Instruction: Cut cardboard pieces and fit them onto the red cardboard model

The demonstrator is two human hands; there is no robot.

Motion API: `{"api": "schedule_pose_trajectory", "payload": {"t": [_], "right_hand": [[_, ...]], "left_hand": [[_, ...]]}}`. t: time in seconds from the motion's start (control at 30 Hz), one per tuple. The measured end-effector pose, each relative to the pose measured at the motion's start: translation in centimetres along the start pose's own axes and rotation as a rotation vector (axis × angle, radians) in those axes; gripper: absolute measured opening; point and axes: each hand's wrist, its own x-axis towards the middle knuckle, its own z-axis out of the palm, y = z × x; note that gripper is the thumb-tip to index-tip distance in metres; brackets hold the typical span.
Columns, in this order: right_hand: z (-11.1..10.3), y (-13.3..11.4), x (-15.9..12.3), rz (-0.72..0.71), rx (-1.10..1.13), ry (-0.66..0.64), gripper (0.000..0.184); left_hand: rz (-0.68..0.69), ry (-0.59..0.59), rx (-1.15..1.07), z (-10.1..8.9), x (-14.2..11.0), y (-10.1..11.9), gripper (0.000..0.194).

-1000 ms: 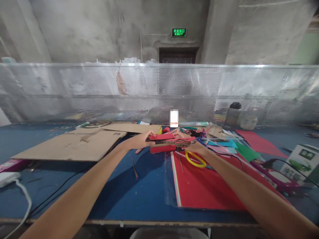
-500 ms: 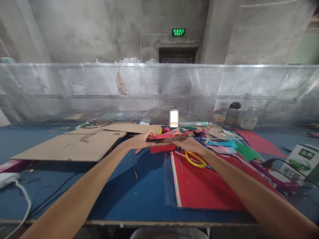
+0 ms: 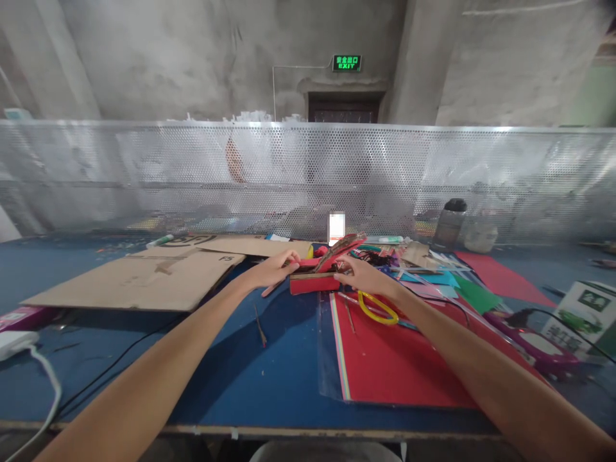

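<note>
A small red box (image 3: 314,284) with brown edges sits on the blue table in front of me. From it a red flap with a rough brown, twig-like face (image 3: 344,250) slants up to the right. My left hand (image 3: 275,269) is closed at the box's left end, its fingertips at the rim. At the right end, my right hand (image 3: 360,274) has its fingers curled against the box and the foot of the flap. The box's inside is mostly hidden.
Cardboard sheets (image 3: 135,279) lie left. Red paper (image 3: 399,366) and yellow-handled scissors (image 3: 378,309) are at right, near a purple glue gun (image 3: 534,343) and a printed carton (image 3: 580,317). A lit phone (image 3: 337,228) and bottle (image 3: 450,223) stand behind. A twig (image 3: 260,326) lies in front.
The twig-faced flap, lying nearly flat before, is now tilted up to the right. My right hand has shifted slightly, with its fingers at the box's right end. My left hand stays at the left end.
</note>
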Motion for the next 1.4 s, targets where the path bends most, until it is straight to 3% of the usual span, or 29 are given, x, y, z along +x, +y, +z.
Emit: {"api": "schedule_pose_trajectory", "payload": {"t": [0.2,0.43,0.5,0.67,0.77,0.9,1.2,1.4], "right_hand": [[-2.1,0.0,-0.1,0.052,0.118,0.105,0.037],[-2.2,0.1,-0.3,-0.022,-0.011,0.104,0.030],[-1.9,0.2,-0.3,-0.038,0.027,0.054,0.037],[-0.9,0.2,-0.3,-0.137,0.266,-0.105,0.077],[-0.3,-0.3,-0.2,-0.168,0.378,-0.120,0.084],[0.1,-1.1,-0.4,-0.066,0.448,-0.115,0.088],[-0.2,-1.1,-0.3,0.055,0.640,-0.046,0.078],[-1.4,-2.0,-0.4,0.115,0.879,0.113,0.061]], "left_hand": [[-0.018,0.100,-0.025,-0.1,0.2,-0.3,0.039],[-0.245,0.178,-0.321,-0.7,0.3,0.0,0.040],[-0.297,0.189,-0.430,-0.8,0.2,0.6,0.041],[-0.341,0.098,-0.600,-0.9,-0.3,1.9,0.045],[-0.334,0.039,-0.638,-0.9,-0.4,2.0,0.045],[-0.314,0.000,-0.599,-1.1,-0.4,1.6,0.043],[-0.269,-0.006,-0.643,-0.8,-0.4,1.5,0.040],[-0.273,0.190,-0.887,-0.1,0.5,1.0,0.032]]}}
